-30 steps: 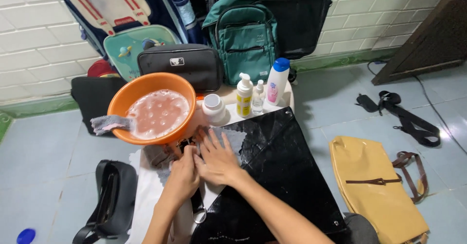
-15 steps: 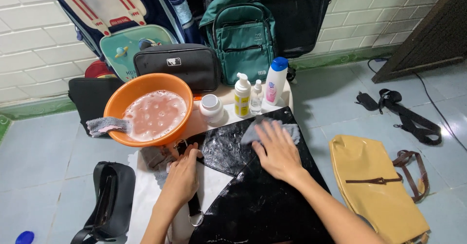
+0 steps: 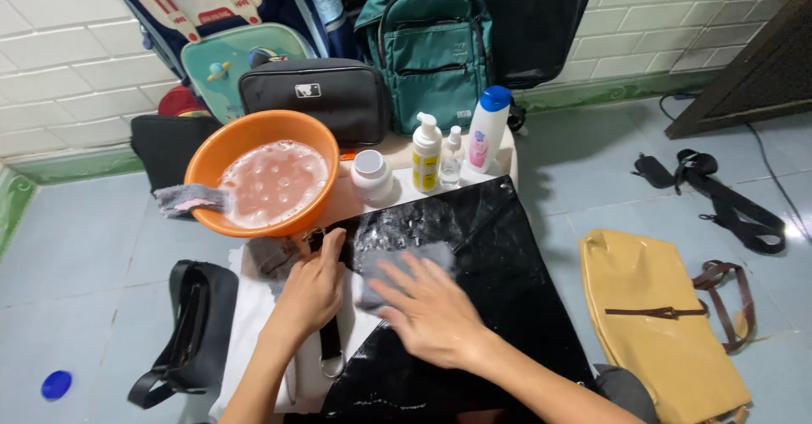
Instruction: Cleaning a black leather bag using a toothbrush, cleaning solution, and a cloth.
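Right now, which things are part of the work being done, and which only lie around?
In use:
right hand
grey cloth
black bag
left hand
orange basin of suds

Lying about:
yellow bag
green backpack
black strap
blue cap
three bottles
white jar

White tile wall (image 3: pixel 51 94), blue-grey floor (image 3: pixel 85 272)

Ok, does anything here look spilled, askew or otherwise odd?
Mildly. A grey cloth hangs over the rim of the orange basin of sudsy water, and a blue cap lies alone on the floor tiles. The black bag is wet with suds under the right hand, which presses another cloth on it.
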